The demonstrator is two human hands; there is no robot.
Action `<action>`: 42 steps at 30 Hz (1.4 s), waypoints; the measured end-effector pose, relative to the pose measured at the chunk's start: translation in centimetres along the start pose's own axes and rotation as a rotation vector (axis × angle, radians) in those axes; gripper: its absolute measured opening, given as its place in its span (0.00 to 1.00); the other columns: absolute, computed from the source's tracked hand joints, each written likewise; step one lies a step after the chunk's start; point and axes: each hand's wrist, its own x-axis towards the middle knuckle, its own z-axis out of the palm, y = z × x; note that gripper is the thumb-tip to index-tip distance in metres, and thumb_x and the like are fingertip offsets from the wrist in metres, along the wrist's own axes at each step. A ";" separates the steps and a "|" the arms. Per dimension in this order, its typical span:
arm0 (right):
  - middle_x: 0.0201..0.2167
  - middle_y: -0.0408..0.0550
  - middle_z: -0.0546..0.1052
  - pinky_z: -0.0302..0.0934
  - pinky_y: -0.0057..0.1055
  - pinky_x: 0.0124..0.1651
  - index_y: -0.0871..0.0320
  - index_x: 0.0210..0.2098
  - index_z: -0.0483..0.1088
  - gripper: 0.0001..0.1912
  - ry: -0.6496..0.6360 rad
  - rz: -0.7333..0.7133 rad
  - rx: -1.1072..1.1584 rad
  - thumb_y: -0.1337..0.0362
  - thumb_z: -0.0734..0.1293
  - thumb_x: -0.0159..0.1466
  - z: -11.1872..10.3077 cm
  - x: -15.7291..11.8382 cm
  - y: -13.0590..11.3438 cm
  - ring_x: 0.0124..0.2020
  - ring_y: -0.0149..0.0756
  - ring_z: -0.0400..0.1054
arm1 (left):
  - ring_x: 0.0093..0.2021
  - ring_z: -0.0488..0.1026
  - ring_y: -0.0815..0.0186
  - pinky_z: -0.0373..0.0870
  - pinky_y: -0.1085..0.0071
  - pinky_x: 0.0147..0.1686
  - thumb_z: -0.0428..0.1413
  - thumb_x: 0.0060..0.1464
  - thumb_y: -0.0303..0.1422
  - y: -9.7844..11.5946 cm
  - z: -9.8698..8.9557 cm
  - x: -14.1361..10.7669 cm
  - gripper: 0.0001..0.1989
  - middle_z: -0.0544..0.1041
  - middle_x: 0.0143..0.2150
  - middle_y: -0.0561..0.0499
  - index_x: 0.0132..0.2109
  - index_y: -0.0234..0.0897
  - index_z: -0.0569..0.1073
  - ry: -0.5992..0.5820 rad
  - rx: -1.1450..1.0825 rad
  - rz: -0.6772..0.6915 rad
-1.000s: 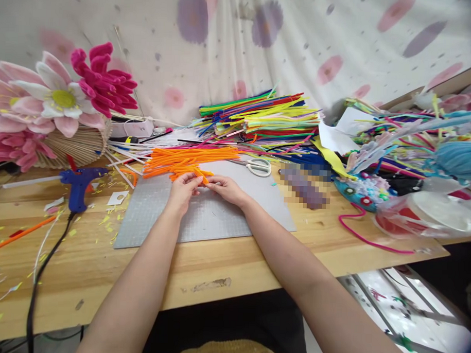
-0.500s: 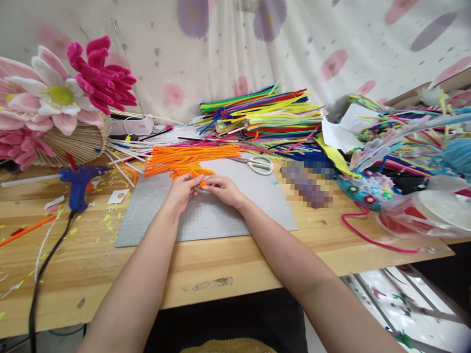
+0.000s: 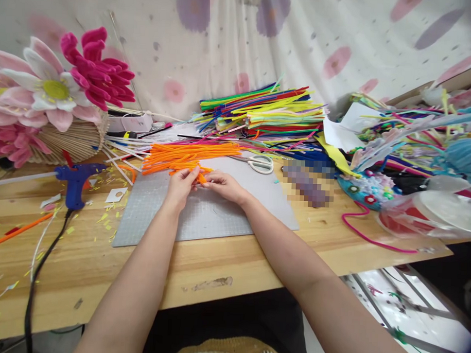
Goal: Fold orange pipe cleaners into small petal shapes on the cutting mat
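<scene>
Two hands, 1 small orange piece: L hand and R hand each pinch it narrowly, fingertips nearly meeting, over 1 grey mat, just before 1 pile of orange stems (indiv. no. unclear). Step, prob.: fingertip shaping; next move calls for steady pinch. Nearby: 1 pr. scissors, 1 glue gun.

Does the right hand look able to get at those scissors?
Probably yes: the scissors lie close by with nothing visibly between, though the right hand is busy with an orange piece.
</scene>
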 end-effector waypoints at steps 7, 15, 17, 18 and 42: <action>0.28 0.45 0.72 0.56 0.33 0.45 0.58 0.26 0.72 0.18 -0.060 -0.029 -0.003 0.49 0.63 0.57 0.4 0.0 0.4 0.34 0.34 0.64 | 0.15 0.57 0.75 0.55 0.77 0.14 0.60 0.42 0.37 -1.3 -0.1 0.6 0.14 0.63 0.14 0.57 0.17 0.35 0.68 0.090 0.267 0.130; 0.27 0.45 0.72 0.55 0.34 0.48 0.57 0.24 0.71 0.18 -0.009 -0.092 -0.070 0.49 0.63 0.58 0.6 0.2 0.2 0.36 0.35 0.64 | 0.17 0.56 0.75 0.53 0.77 0.18 0.59 0.43 0.35 -0.6 -0.5 0.5 0.16 0.61 0.13 0.57 0.15 0.35 0.65 0.053 0.417 0.305; 0.27 0.45 0.72 0.56 0.33 0.46 0.58 0.25 0.72 0.19 0.017 -0.057 -0.034 0.48 0.62 0.58 0.7 0.1 0.2 0.36 0.35 0.64 | 0.18 0.57 0.75 0.53 0.77 0.18 0.58 0.44 0.35 -0.1 -0.4 0.2 0.12 0.63 0.15 0.57 0.18 0.35 0.68 0.038 0.405 0.344; 0.28 0.45 0.73 0.56 0.32 0.45 0.58 0.26 0.72 0.19 0.035 -0.036 -0.022 0.49 0.62 0.58 0.7 0.1 0.2 0.35 0.34 0.64 | 0.18 0.58 0.74 0.54 0.77 0.19 0.58 0.44 0.35 0.0 -0.4 0.1 0.10 0.65 0.16 0.57 0.20 0.36 0.70 0.030 0.391 0.342; 0.28 0.49 0.71 0.53 0.33 0.42 0.58 0.26 0.71 0.11 0.213 -0.160 -0.678 0.66 0.60 0.62 1.4 -0.1 -0.1 0.34 0.36 0.59 | 0.17 0.57 0.71 0.50 0.73 0.22 0.56 0.46 0.34 -0.1 0.5 0.4 0.18 0.63 0.13 0.55 0.14 0.36 0.63 0.182 0.759 0.405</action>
